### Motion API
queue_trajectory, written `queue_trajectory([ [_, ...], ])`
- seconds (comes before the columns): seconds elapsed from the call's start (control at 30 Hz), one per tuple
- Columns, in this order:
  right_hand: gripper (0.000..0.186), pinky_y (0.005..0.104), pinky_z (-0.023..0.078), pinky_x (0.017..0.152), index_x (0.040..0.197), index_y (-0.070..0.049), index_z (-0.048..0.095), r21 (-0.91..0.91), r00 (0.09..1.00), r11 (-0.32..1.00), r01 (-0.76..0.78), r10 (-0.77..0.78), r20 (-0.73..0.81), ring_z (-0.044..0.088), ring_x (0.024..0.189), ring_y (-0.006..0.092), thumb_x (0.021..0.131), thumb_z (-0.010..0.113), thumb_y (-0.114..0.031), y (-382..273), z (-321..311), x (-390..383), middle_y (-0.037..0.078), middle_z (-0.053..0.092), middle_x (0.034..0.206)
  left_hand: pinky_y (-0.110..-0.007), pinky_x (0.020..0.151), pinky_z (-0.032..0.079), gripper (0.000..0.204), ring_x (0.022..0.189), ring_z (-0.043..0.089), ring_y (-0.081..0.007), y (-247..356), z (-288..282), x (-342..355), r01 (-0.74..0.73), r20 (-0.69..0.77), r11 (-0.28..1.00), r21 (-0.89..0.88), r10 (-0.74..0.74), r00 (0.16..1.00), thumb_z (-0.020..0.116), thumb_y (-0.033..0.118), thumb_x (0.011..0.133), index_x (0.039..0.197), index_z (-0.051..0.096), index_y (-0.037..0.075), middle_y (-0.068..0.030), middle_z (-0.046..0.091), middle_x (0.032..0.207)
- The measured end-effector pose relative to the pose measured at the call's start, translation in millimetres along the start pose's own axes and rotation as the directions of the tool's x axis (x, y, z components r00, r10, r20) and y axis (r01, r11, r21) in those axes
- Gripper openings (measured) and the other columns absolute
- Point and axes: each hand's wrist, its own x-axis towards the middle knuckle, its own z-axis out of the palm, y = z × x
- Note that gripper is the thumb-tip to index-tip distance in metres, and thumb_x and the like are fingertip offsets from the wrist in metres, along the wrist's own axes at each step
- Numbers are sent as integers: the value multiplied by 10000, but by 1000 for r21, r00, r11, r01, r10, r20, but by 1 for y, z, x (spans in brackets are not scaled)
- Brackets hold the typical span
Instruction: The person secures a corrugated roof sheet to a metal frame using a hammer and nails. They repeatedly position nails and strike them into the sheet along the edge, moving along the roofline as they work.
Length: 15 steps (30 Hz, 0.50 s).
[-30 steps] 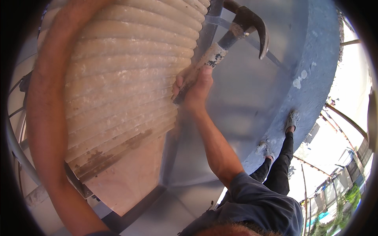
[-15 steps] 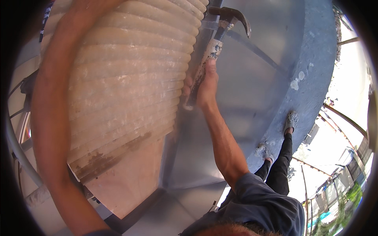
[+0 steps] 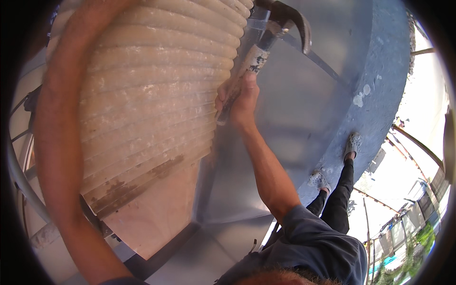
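My right hand [image 3: 243, 97] is wrapped round the worn, paint-flecked handle of a claw hammer [image 3: 259, 57], thumb lying along the grip. The hammer's dark head points up and away, with its curved claw to the right. Left of the hammer stands a cream corrugated panel [image 3: 156, 80] with rounded ridges and whitish scuffs. The hammer hand is close to its right edge. My left arm [image 3: 59, 133] reaches up along the panel's left side. At the top edge my left hand [image 3: 107, 5] is mostly cut off, its fingers hidden.
A smooth grey metal sheet [image 3: 294, 114] lies right of the panel, bordered by a blue-grey ledge [image 3: 380, 85] with white spots. Below the ridges is a flat pinkish board [image 3: 156, 209]. A pale curved pipe [image 3: 23, 183] stands at far left.
The hammer has come slightly nearer, its head swinging a little to the right. My right hand has shifted left toward the panel's edge. My left arm has moved slightly left.
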Motion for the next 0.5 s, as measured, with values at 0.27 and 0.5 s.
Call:
queue_trajectory([
  [0.27, 653, 316, 423, 402, 923, -29, 546, 145, 998, 988, 53, -48, -36, 512, 426, 172, 1031, 404, -657, 3, -16, 9, 68, 520, 606, -475, 651, 538, 168, 686, 695, -365, -5, 18, 6, 3, -33, 999, -33, -4, 999, 829, 261, 680, 754, 795, 114, -167, 700, 715],
  [0.5, 672, 316, 443, 403, 883, -61, 455, -37, 982, 982, -183, 181, -57, 518, 439, 172, 990, 426, -724, -20, -48, -9, 72, 505, 600, -431, 723, 513, 176, 819, 679, -332, -38, 20, 2, -67, 218, 998, -18, 69, 973, 738, 235, 866, 946, 742, 78, -123, 707, 904],
])
